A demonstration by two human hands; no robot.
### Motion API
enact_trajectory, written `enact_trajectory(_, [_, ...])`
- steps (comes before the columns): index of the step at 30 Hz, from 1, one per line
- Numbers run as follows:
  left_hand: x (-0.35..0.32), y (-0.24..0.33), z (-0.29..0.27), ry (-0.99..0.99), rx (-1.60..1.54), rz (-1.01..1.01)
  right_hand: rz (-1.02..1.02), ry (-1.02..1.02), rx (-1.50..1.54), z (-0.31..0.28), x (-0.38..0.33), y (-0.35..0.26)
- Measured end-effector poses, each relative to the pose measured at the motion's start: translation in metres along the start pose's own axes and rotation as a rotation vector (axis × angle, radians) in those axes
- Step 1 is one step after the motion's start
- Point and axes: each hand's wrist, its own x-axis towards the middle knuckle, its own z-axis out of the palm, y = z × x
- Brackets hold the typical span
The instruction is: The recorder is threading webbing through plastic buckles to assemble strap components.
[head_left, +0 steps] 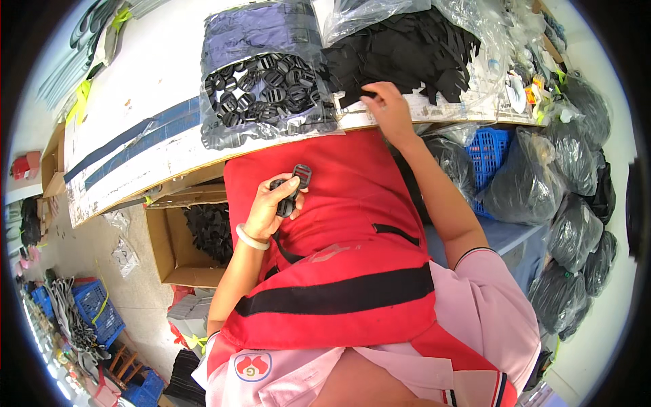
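Observation:
Over the red apron (pixel 325 183) on my lap, my left hand (pixel 266 207) is closed around a few black plastic strap buckles (pixel 302 176); one sticks out above the thumb, and the fingers partly hide the others. Out at the table edge, my right hand (pixel 389 114) pinches the end of a short black webbing strip (pixel 351 99) between thumb and fingers. This strip lies at the near side of a large heap of black strips (pixel 407 54). Left of the heap, a clear plastic bag (pixel 214 139) holds many loose black buckles (pixel 271 88).
The white table (pixel 149 74) runs across the front, with dark blue tape along its left part. Below it stands a cardboard box (pixel 173 237) of black pieces. To the right are stuffed black bags (pixel 522 176) and a blue crate (pixel 489 159); another blue crate (pixel 98 312) is at lower left.

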Motion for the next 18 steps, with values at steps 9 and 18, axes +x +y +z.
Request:
enact_trajectory(9, [-0.002, -0.011, -0.010, 0.035, -0.060, -0.018, -0.036, 0.344, -0.700, -0.070, 0.058, 0.064])
enact_trajectory(18, [-0.006, -0.018, -0.007, 0.016, -0.006, -0.010, -0.122, 0.158, -0.066, -0.001, 0.047, 0.015])
